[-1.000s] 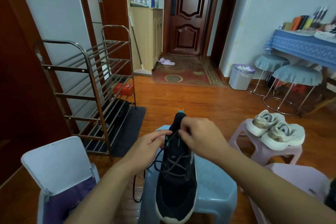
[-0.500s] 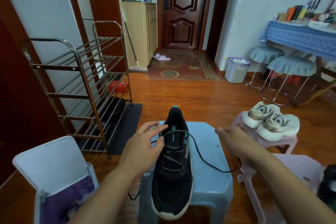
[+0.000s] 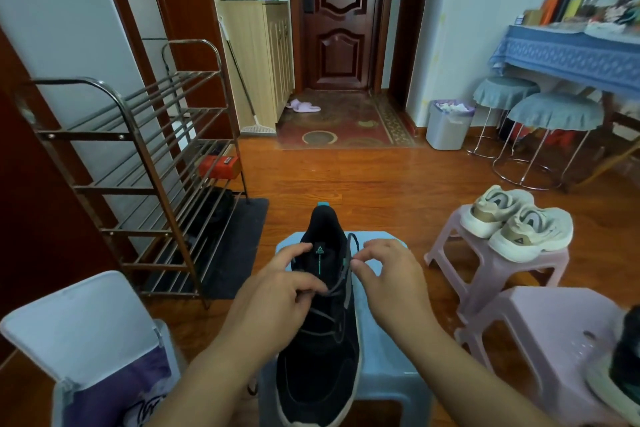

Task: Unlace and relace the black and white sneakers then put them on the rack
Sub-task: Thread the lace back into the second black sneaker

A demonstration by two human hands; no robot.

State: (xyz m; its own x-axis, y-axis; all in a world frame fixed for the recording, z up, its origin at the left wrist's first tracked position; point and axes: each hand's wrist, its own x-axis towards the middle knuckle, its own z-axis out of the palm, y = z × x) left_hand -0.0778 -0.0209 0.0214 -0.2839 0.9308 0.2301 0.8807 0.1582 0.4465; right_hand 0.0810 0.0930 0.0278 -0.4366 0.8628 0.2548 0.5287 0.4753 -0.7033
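A black sneaker [image 3: 318, 340] with a white sole is lying on a blue stool [image 3: 388, 367], its toe pointing toward the person. The left hand [image 3: 277, 295] is resting on the shoe's left side, its fingers curling over and pinching the dark lace [image 3: 341, 282] across the tongue. The right hand [image 3: 388, 274] is pinching a loop of the same lace by the upper right eyelets. The metal shoe rack [image 3: 138, 163] is standing to the left.
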